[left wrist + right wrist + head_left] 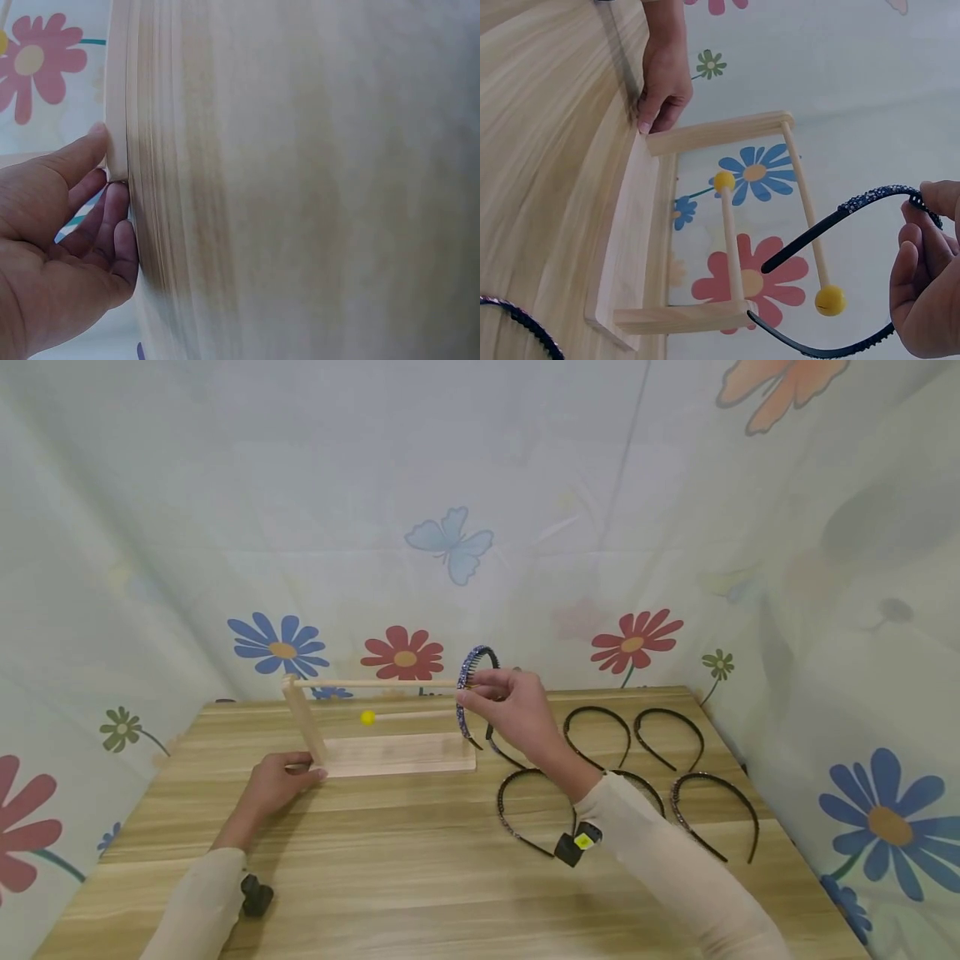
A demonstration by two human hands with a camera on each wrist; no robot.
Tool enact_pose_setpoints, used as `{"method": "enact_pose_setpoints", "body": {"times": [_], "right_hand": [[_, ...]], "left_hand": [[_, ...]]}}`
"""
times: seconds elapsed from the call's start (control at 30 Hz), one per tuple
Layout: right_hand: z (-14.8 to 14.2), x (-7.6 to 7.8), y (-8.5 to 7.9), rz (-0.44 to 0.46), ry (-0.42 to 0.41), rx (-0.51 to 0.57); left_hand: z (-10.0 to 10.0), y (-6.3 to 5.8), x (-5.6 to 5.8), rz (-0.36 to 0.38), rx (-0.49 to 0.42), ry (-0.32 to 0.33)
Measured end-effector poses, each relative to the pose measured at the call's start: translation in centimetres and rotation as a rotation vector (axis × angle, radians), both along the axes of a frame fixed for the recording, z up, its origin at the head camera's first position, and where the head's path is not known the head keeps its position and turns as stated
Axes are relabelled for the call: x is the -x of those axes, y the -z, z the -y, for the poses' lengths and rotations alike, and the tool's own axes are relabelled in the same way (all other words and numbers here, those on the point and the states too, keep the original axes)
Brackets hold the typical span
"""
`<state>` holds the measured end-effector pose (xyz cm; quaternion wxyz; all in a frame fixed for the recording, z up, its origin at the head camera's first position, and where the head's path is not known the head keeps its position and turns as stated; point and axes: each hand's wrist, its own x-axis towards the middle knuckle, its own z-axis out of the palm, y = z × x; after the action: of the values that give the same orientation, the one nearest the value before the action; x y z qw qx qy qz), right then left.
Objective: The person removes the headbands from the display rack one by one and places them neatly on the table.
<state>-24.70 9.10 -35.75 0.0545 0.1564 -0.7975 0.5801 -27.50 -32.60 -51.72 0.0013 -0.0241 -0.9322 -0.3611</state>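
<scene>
My left hand (pixel 273 785) grips the near left corner of a wooden rack (pixel 405 756), its thumb on the base in the left wrist view. The rack has two posts and two rods, each rod tipped with a yellow ball (pixel 724 181). Between thumb and fingers, my right hand (pixel 517 706) pinches a headband (pixel 870 196) studded with blue and purple stones, raised at the right end of the upper rod (pixel 804 187). Seen from the right wrist, one leg of the headband crosses that rod, and the ball (pixel 830 300) on its end shows between the two legs.
Several dark headbands (pixel 697 774) lie on the wooden table (pixel 375 877) to the right, some partly behind my right forearm. A cloth backdrop (pixel 337 527) with printed flowers and butterflies rises behind the table and along its sides.
</scene>
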Motion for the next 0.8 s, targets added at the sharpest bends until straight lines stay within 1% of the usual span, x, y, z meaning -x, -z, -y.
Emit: {"method": "enact_pose_setpoints", "body": {"times": [0.23,0.43,0.57,0.8], "right_hand": [[0.6,-0.6,1.5,0.004,0.003,-0.006],[1.3,-1.0,2.9,0.033,0.010,-0.001],[1.8,-1.5,3.8,0.047,-0.006,0.019],[2.7,-2.0,5.7,0.073,-0.027,0.041]], "left_hand": [[0.1,0.0,0.1,0.004,0.001,0.003],[0.1,0.1,0.0,-0.001,0.004,0.003],[0.1,0.1,0.0,0.003,-0.001,0.000],[0.1,-0.1,-0.1,0.000,-0.001,-0.002]]}}
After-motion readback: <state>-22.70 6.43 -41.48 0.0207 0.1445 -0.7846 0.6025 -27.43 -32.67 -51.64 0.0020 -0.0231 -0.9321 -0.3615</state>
